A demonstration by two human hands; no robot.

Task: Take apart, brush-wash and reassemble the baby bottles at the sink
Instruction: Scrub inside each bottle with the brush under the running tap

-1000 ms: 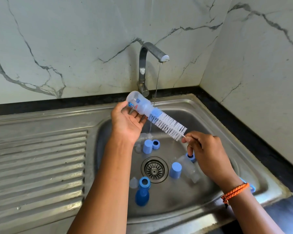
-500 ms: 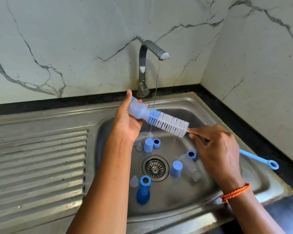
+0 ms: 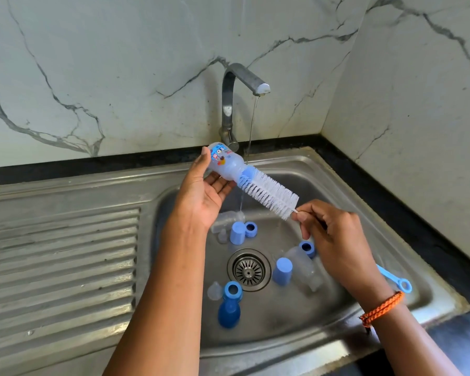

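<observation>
Hold the bottle point(image 3: 226, 164) still and tip its mouth down a bit so the water runs out. Then slide the brush point(image 3: 267, 192) straight in and twist it, so the bristles rub every side.

The left hand point(image 3: 201, 196) holds the bottle above the back edge of the sink point(image 3: 407, 256), with the thumb along one side and the fingers curled under it. The brush tip sits in the bottle's mouth. The right hand point(image 3: 334, 240) pinches the brush's thin stem, over the right side of the sink.
</observation>
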